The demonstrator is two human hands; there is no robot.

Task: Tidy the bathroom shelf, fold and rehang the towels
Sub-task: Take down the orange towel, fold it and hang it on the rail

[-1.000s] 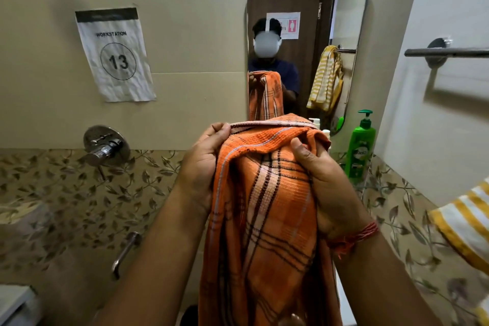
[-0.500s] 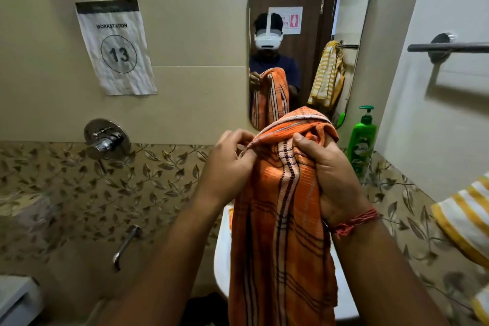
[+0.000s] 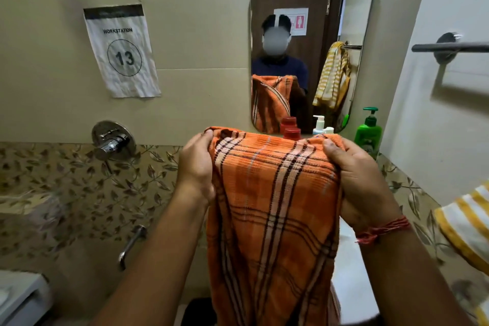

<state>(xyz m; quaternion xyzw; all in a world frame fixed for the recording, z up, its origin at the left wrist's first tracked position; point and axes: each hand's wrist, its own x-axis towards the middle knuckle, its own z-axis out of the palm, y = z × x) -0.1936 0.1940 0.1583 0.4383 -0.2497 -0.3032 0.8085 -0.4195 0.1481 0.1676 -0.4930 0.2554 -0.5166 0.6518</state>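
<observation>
Orange plaid towel (image 3: 275, 209) hangs in front of the mirror (image 3: 312, 8), held up by its top edge and falling straight down below the frame's bottom edge. The left hand (image 3: 197, 169) grips the towel's upper left corner, fingers curled over the fold with the cloth bunched under the fingertips. The right hand (image 3: 362, 180) grips the upper right corner, thumb on the near face and the other fingers wrapped behind the fabric. Between the two hands the top edge is stretched fairly flat. Below the mirror, just behind the towel's top edge, stand a red-capped bottle (image 3: 291, 128) and a green pump bottle (image 3: 368, 135). Right of the mirror, a bare towel bar (image 3: 449, 47) is fixed to the side wall, and a yellow striped towel (image 3: 468, 222) shows below it.
</observation>
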